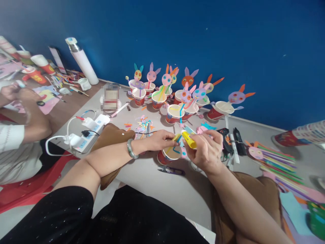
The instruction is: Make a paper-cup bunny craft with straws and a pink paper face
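Observation:
My left hand (pixel 159 139), with a bangle at its wrist, reaches over a red-and-white paper cup (pixel 165 158). Its fingers pinch a yellow strip (pixel 176 137) above the cup's rim. Inside the cup a blue strip and a yellow strip show. My right hand (pixel 207 150) is closed round a yellow tube-shaped tool (pixel 189 139), its white end pointing toward the left fingertips; the exact kind is unclear. A blue paper piece is partly hidden between the two hands. Just in front of the cup lie dark thread snips (pixel 171 170).
Rabbit-faced paper cups (pixel 175 113) stand along the blue wall. Paper scraps (pixel 144 124) lie behind my left hand. A power strip (pixel 94 131) with cables sits left, near another person's arm (pixel 35 115). Rightward are markers (pixel 234 149), coloured strips (pixel 281 162) and stacked cups (pixel 302 134).

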### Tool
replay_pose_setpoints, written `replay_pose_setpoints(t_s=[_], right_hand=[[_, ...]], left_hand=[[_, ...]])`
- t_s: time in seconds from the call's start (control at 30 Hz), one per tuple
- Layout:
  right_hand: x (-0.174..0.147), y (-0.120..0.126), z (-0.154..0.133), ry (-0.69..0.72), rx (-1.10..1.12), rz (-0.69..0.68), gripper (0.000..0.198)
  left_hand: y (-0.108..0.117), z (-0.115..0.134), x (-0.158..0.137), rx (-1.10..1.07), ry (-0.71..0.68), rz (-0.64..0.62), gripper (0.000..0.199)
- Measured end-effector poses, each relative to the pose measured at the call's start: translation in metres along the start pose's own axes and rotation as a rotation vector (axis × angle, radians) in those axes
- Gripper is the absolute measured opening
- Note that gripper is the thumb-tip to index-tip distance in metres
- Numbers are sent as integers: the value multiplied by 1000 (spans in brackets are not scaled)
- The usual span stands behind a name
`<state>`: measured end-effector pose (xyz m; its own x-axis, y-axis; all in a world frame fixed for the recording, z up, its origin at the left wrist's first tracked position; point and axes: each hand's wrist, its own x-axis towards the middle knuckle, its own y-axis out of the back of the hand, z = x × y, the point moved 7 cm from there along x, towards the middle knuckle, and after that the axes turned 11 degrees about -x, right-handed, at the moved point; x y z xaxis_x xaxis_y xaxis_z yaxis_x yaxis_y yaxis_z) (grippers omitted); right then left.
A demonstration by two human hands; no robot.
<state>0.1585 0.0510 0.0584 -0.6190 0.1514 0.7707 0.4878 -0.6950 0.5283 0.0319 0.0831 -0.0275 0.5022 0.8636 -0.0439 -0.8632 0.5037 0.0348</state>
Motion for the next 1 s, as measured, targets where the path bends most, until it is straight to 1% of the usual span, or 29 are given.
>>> replay_pose_setpoints(t_s=[0.07, 0.13, 0.23, 0.3, 0.37, 0.53, 0.63, 0.7, 0.77, 0.83, 0.9, 1.0], right_hand=[[0, 4, 1, -10, 21, 34, 19], [0, 7, -2, 26, 94, 52, 21], [-1, 4, -12, 139, 174, -20, 20], [-1, -1, -16, 169, 169, -79, 19], [-1, -3, -14, 151, 133, -86, 18], [-2, -1, -5, 80, 37, -26, 16], [-3, 5, -4, 66, 63, 39, 18], [-3, 8, -8, 105, 119, 68, 21], [-3, 7, -14, 158, 156, 35, 20], [-2, 2, -17, 177, 156, -32, 18], [-2, -2, -14, 152, 127, -59, 17], [-3, -2, -6, 87, 73, -32, 18]], left_hand=[[-1, 0, 0, 9, -14, -17, 40], [-1, 0, 1, 31, -18, -20, 44], [-2, 1, 2, 22, -30, -27, 45], [-1, 3, 2, 20, -48, -22, 43], [0, 4, 1, 39, -49, -6, 44], [-1, 4, -1, 58, -6, -15, 42], [-5, 5, -1, 22, -31, -51, 38], [-5, 4, -1, 21, -37, -66, 36], [-4, 2, 1, 46, -42, -56, 34], [-2, 1, 1, 79, -52, -29, 32], [0, 1, 1, 96, -49, -7, 31], [-1, 2, 0, 86, -24, -13, 33]])
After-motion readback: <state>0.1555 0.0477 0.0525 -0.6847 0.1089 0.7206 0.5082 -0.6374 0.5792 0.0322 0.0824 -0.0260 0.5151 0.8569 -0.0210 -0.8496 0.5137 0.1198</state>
